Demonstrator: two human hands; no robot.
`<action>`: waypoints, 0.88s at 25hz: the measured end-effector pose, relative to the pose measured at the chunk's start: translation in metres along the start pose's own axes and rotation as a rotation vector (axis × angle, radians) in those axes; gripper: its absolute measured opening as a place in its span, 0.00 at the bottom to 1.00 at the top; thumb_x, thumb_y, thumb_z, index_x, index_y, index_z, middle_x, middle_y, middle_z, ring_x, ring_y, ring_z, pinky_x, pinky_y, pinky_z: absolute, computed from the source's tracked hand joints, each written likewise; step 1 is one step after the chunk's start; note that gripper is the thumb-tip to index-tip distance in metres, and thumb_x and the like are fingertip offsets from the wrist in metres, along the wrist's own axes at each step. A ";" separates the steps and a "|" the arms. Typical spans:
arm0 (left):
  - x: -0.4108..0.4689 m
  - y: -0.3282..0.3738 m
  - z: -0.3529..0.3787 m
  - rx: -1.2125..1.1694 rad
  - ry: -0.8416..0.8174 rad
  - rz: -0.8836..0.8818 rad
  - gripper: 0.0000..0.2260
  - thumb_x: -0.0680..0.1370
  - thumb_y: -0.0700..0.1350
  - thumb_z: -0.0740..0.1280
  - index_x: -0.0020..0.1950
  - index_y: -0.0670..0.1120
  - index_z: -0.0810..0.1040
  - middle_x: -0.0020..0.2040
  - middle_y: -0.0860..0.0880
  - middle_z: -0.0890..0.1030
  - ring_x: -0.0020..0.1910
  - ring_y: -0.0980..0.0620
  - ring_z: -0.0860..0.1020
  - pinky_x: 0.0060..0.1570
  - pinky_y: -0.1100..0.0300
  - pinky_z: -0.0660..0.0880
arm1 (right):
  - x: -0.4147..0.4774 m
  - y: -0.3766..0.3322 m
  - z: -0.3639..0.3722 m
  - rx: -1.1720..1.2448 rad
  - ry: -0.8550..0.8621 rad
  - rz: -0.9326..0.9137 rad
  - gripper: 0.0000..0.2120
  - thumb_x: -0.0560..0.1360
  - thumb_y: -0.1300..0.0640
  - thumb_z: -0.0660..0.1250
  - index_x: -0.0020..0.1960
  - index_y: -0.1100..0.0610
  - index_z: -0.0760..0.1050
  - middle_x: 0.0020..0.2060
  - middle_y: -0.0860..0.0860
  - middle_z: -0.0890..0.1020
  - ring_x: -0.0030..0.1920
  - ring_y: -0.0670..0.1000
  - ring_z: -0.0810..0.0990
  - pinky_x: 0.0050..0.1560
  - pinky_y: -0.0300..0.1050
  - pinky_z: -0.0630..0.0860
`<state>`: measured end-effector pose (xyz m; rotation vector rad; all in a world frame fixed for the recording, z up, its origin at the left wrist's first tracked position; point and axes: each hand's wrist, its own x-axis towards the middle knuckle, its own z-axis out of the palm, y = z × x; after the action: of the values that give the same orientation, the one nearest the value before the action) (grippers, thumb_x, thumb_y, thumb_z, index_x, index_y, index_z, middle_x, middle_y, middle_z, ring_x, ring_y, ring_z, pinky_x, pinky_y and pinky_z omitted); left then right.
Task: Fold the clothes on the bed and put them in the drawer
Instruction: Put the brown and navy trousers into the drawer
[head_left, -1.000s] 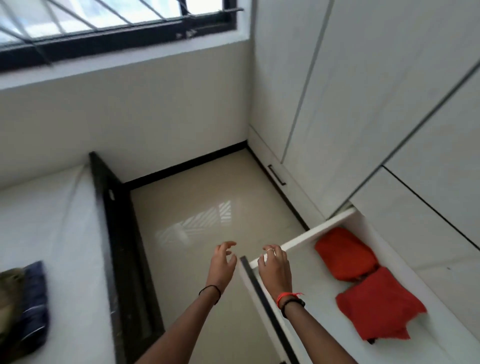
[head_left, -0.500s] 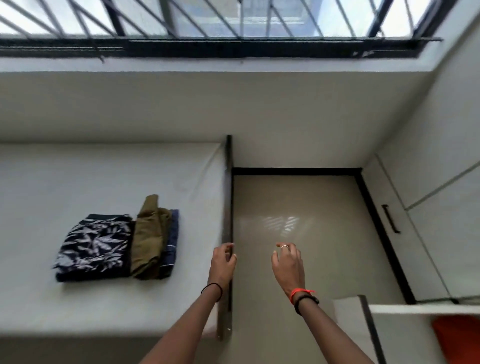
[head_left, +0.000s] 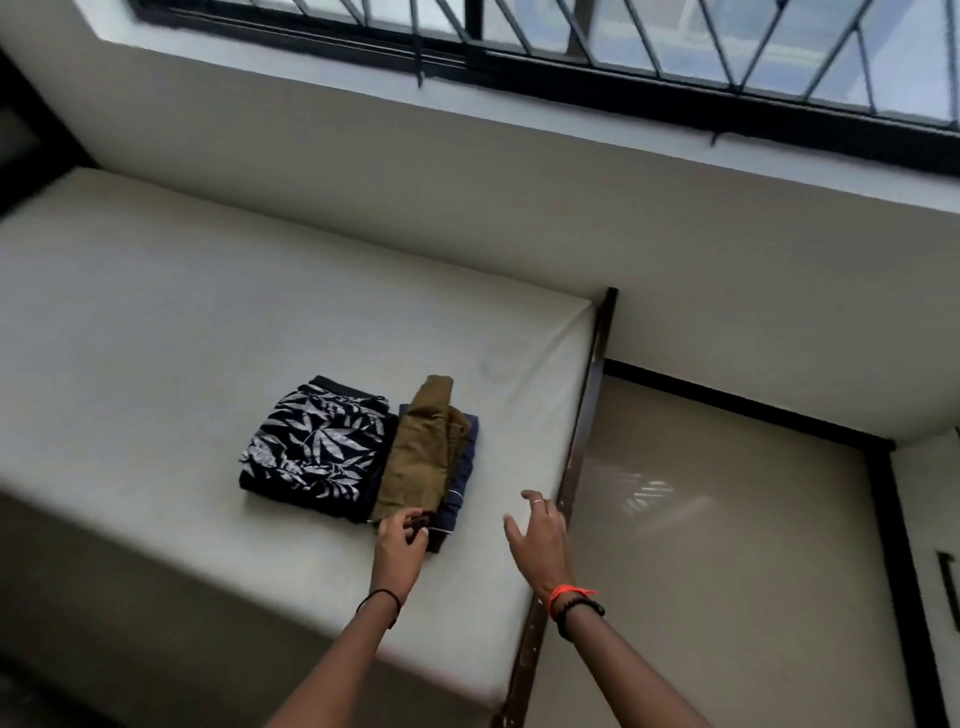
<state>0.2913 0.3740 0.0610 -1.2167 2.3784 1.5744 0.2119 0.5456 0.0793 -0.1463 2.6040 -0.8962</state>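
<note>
We see a folded leaf-print garment (head_left: 317, 449) touching an olive garment (head_left: 421, 457) on the bed (head_left: 156, 338). Our left hand (head_left: 400, 540) pinches the olive garment's near edge; our right hand (head_left: 537, 535) is spread open.

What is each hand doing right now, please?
Left hand: pinching the near edge of the olive-and-navy clothes stack.
Right hand: open, holding nothing.

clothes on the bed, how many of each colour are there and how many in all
Black and white leaf-print garment: 1
Olive-brown garment: 1
Navy blue garment, lying under the olive-brown one: 1
Total: 3 folded garments
</note>
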 end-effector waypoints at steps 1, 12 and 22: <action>0.003 -0.003 -0.006 0.003 0.004 -0.011 0.11 0.76 0.33 0.65 0.54 0.45 0.76 0.56 0.41 0.73 0.51 0.45 0.77 0.58 0.53 0.74 | 0.005 -0.005 0.003 0.007 -0.041 0.014 0.28 0.74 0.49 0.68 0.71 0.56 0.65 0.63 0.56 0.74 0.64 0.57 0.71 0.64 0.49 0.68; 0.072 -0.030 -0.030 0.062 0.077 -0.131 0.12 0.77 0.37 0.65 0.61 0.40 0.75 0.59 0.39 0.70 0.48 0.49 0.72 0.53 0.60 0.69 | 0.089 -0.049 0.058 0.273 -0.268 0.228 0.53 0.66 0.38 0.73 0.78 0.59 0.48 0.74 0.59 0.61 0.73 0.60 0.61 0.71 0.52 0.62; 0.164 -0.052 -0.002 0.440 -0.048 0.049 0.22 0.80 0.51 0.61 0.73 0.48 0.65 0.72 0.43 0.64 0.67 0.43 0.70 0.66 0.49 0.68 | 0.179 -0.047 0.132 0.376 -0.302 0.598 0.63 0.54 0.30 0.75 0.74 0.63 0.52 0.69 0.61 0.68 0.67 0.61 0.71 0.67 0.55 0.71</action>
<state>0.2105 0.2678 -0.0483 -1.0204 2.5488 0.9910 0.0972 0.3942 -0.0451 0.5276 1.9787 -1.0104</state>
